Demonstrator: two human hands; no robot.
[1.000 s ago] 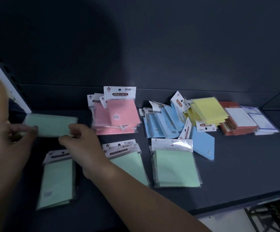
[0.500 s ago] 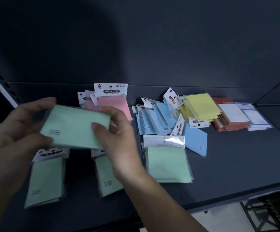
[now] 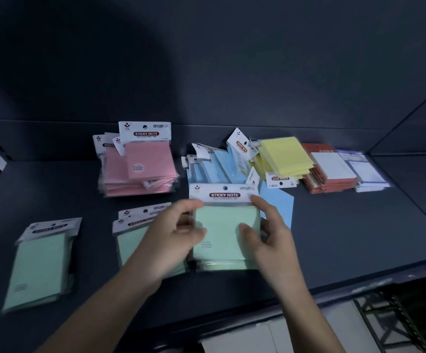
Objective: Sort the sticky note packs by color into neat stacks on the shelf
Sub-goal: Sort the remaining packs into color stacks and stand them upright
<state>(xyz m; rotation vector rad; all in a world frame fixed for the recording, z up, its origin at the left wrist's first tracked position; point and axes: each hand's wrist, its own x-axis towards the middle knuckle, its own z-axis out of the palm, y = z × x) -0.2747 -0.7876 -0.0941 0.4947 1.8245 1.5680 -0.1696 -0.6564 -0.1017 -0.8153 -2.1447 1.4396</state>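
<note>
A green sticky note pack (image 3: 222, 225) lies on top of another green pack at the middle of the dark shelf (image 3: 359, 225). My left hand (image 3: 171, 240) grips its left edge and my right hand (image 3: 270, 233) grips its right edge. Two more green packs (image 3: 130, 225) lie just left, partly under my left hand. A further green pack (image 3: 38, 263) rests at the far left. Behind stand a pink stack (image 3: 140, 166), a loose blue pile (image 3: 214, 166) and a yellow stack (image 3: 283, 156).
A single blue pack (image 3: 278, 202) lies behind my right hand. Red-edged pads (image 3: 331, 171) and white-purple pads (image 3: 367, 171) sit at the back right. The shelf's front edge (image 3: 334, 286) runs close below the green packs. A dark back wall rises behind everything.
Both hands carried the green pack from the left, turned it upright, and brought it down onto the green pack at the middle of the shelf.
</note>
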